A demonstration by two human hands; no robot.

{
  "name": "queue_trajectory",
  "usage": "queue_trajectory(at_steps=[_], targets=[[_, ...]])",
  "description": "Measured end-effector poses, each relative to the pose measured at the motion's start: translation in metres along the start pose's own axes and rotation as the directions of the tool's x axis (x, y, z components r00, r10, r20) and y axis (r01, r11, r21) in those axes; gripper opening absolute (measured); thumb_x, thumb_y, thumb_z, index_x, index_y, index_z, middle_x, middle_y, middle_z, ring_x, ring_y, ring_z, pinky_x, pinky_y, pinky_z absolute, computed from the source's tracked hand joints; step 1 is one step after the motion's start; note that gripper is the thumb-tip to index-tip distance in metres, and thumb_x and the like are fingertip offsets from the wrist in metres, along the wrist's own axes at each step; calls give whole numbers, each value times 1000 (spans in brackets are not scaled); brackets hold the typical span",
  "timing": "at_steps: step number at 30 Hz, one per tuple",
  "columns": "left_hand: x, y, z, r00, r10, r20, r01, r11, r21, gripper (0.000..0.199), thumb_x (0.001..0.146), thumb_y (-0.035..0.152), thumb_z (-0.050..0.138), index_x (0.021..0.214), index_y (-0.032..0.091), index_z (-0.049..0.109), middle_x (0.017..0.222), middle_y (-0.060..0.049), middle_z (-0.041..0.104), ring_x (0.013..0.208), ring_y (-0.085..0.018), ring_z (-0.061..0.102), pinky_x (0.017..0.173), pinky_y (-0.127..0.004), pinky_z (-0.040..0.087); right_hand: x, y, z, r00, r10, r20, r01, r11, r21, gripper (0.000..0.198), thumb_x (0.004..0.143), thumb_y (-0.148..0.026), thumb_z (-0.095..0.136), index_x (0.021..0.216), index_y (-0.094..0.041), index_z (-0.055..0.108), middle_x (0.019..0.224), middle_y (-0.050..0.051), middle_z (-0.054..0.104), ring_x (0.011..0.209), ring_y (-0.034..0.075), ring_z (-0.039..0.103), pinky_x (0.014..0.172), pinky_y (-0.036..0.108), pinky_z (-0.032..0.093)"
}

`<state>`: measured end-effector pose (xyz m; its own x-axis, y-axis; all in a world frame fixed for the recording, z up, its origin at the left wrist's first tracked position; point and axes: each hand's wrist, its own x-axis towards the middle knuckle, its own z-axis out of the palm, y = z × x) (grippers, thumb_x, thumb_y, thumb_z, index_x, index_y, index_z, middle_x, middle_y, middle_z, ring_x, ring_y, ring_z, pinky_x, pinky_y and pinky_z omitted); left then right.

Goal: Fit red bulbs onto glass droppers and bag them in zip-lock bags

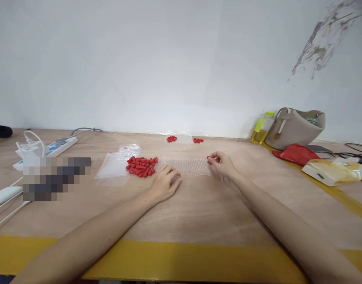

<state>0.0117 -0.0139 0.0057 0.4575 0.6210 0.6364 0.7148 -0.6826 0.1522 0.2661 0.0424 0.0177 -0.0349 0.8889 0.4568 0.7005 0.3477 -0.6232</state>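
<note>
My right hand [221,163] pinches a small red rubber bulb [209,160] between thumb and fingertips, at the right end of a row of thin clear tubes [192,166]. The tubes lie side by side on the wooden table. Over the row's left end, my left hand [166,182] rests with its fingers slightly bent and apart, holding nothing that I can see. Just left of it lies a pile of red rubber bulbs [141,166], partly on clear plastic bags [112,169]. Whether the pinched bulb touches a tube is hidden by my fingers.
Two small groups of bulbs [171,139] [198,140] lie near the wall. A power strip [62,146] and cables are at left. On the right stand a bottle of yellow liquid [260,132] and a grey bag [296,128], with a red pouch [296,154] in front.
</note>
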Motion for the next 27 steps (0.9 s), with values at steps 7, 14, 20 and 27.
queue_trajectory(at_steps=[7, 14, 20, 27], targets=[[30, -3, 6, 996, -75, 43, 64, 975, 215, 12, 78, 25, 50, 77, 17, 59, 88, -6, 53, 86, -22, 46, 75, -36, 35, -61, -38, 19, 837, -517, 177, 545, 816, -193, 9, 81, -21, 48, 78, -17, 56, 76, 6, 60, 77, 18, 49, 73, 33, 33], [76, 9, 35, 924, -351, 154, 280, 893, 351, 21, 75, 29, 49, 83, 15, 62, 97, -10, 51, 98, -25, 40, 79, -36, 32, -61, -34, 19, 830, -506, 236, 533, 843, -67, 7, 79, -22, 52, 81, -19, 57, 77, 3, 59, 76, 16, 48, 71, 30, 35], [94, 14, 48, 838, -516, 176, 401, 802, 442, 31, 68, 30, 54, 86, 7, 64, 99, -18, 49, 97, -31, 39, 78, -38, 30, -61, -34, 18, 828, -501, 254, 527, 849, -42, 6, 77, -20, 54, 80, -19, 59, 76, 3, 59, 75, 16, 48, 70, 31, 36], [105, 24, 58, 774, -607, 179, 452, 729, 513, 31, 65, 20, 59, 91, 5, 62, 105, -22, 48, 99, -34, 39, 80, -40, 28, -59, -30, 21, 826, -510, 240, 530, 848, -22, 8, 77, -22, 54, 81, -18, 60, 76, 4, 59, 75, 17, 48, 71, 32, 37]])
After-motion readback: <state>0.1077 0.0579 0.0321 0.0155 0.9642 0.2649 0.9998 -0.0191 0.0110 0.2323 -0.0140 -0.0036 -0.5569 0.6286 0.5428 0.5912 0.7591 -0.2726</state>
